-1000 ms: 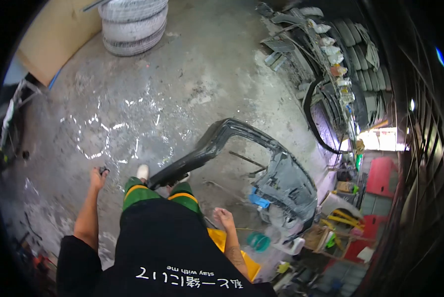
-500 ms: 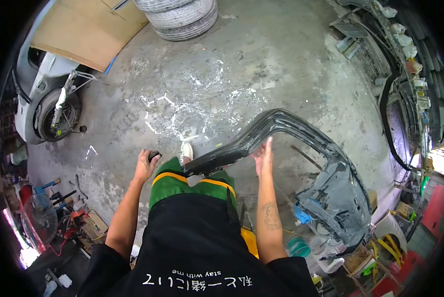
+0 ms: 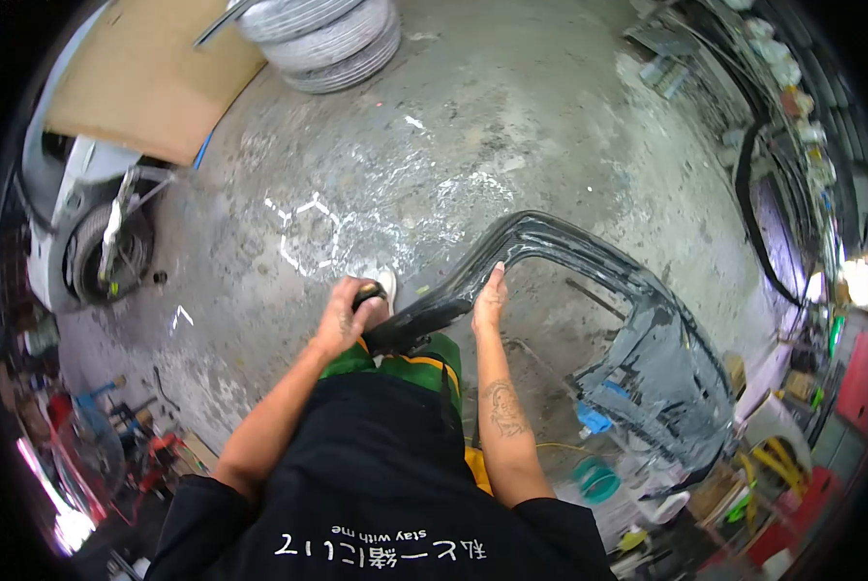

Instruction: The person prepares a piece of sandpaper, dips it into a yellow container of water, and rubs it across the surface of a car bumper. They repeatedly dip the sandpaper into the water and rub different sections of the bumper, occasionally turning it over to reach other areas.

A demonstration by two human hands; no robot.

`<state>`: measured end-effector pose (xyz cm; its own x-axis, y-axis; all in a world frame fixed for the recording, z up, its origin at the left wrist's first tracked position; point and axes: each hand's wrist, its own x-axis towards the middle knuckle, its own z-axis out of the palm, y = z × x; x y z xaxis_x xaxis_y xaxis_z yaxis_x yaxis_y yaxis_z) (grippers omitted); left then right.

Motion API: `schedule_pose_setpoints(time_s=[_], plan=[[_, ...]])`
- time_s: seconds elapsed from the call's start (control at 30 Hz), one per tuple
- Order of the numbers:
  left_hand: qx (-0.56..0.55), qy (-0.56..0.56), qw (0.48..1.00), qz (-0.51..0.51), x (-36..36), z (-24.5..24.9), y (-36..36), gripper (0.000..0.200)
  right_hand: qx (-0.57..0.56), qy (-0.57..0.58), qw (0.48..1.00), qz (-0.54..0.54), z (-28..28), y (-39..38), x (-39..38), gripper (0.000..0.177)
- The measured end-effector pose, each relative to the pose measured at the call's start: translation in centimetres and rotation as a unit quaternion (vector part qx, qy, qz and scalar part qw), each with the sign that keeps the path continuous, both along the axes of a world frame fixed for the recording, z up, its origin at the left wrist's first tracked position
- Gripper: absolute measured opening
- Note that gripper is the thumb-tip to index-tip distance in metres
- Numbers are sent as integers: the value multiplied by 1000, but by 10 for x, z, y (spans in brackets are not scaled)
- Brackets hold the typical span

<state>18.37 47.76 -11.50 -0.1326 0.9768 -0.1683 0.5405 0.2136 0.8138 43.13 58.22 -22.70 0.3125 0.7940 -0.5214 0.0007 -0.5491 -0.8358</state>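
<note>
A black car bumper [image 3: 550,237] with wet-looking highlights curves from in front of my legs out to the right. Its far end [image 3: 661,373] is dull grey with dark patches. My right hand [image 3: 490,300] is closed on the bumper's inner edge, just below the bend. In my left hand [image 3: 340,315] is a small dark rounded block [image 3: 370,291], gripped between fingers and thumb. That hand is right beside the bumper's near end, above my leg; part of the block is hidden by the fingers.
Stacked tyres [image 3: 332,44] stand on the concrete floor ahead, near a large brown cardboard sheet [image 3: 148,77]. At left is a car part with a wheel [image 3: 109,252]. A teal tub [image 3: 596,480] sits below the bumper; tools [image 3: 129,416] and car parts [image 3: 758,194] crowd both sides.
My left hand has moved right and inward with the dark block, up to the bumper's near end. The right hand and bumper have shifted slightly left as the view moved.
</note>
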Motion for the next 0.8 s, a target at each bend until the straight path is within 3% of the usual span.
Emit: schedule_pose_setpoints(time_s=[0.2, 0.33, 0.43, 0.53, 0.57, 0.7, 0.8], plan=[[15, -53, 981, -184, 37, -4, 64, 32, -36, -127, 991, 8, -2, 4, 5, 71], [73, -76, 964, -245, 40, -22, 101, 30, -27, -214, 976, 15, 1, 0, 7, 76], [89, -103, 964, -230, 40, -40, 120, 33, -57, -92, 994, 22, 4, -2, 13, 81], [88, -141, 967, -195, 41, -47, 127, 35, -121, -105, 987, -19, 50, 1, 1, 84], [59, -172, 970, -163, 43, -48, 126, 34, -71, -23, 994, -86, 29, -4, 6, 75], [35, -199, 972, -116, 45, -65, 111, 33, -53, 38, 996, -57, -12, -9, 31, 73], [45, -174, 976, -120, 45, -58, 102, 34, -93, 131, 984, -82, 29, 21, 10, 66]])
